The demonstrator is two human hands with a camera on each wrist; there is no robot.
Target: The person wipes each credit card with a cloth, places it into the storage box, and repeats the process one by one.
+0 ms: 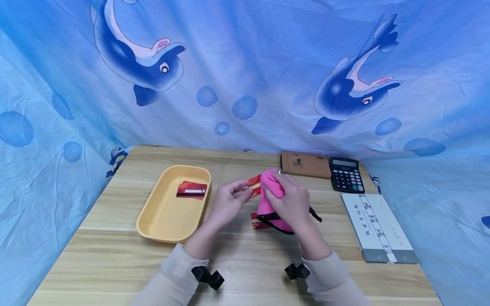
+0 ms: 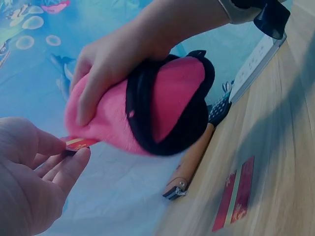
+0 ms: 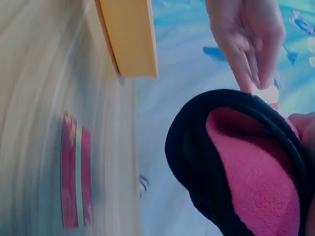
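In the head view my left hand (image 1: pixel 226 203) pinches a red card with a gold stripe (image 1: pixel 254 186) between thumb and fingers. My right hand (image 1: pixel 292 202) grips a pink fleece piece with black trim (image 1: pixel 266 208), bunched up and held against the card's right end. The left wrist view shows the card (image 2: pixel 78 143) meeting the pink fleece (image 2: pixel 110 115) above the table; part of it is hidden there. Another red card with a pale stripe (image 3: pixel 76 177) lies flat on the table, partly under the fleece in the head view.
A yellow tray (image 1: pixel 143 229) stands at left with red cards (image 1: pixel 191 190) inside. Along the back right lie a brown wallet (image 1: pixel 306 165) and a black calculator (image 1: pixel 346 176). A white-covered book (image 1: pixel 377 227) rests near the right edge. A dolphin-printed cloth (image 1: pixel 245 63) hangs behind.
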